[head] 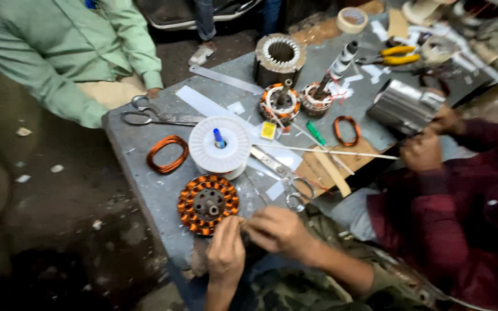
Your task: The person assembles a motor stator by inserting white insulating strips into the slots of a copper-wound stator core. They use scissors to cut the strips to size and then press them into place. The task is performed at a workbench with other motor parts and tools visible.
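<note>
Copper-wound stator (207, 204) beside left hand (226, 251) and right hand (278, 229), fingers pinched together.

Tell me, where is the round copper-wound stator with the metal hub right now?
In the head view the round copper-wound stator lies at the near left of the grey table, just in front of the white spool and right above the person's left hand.
</note>
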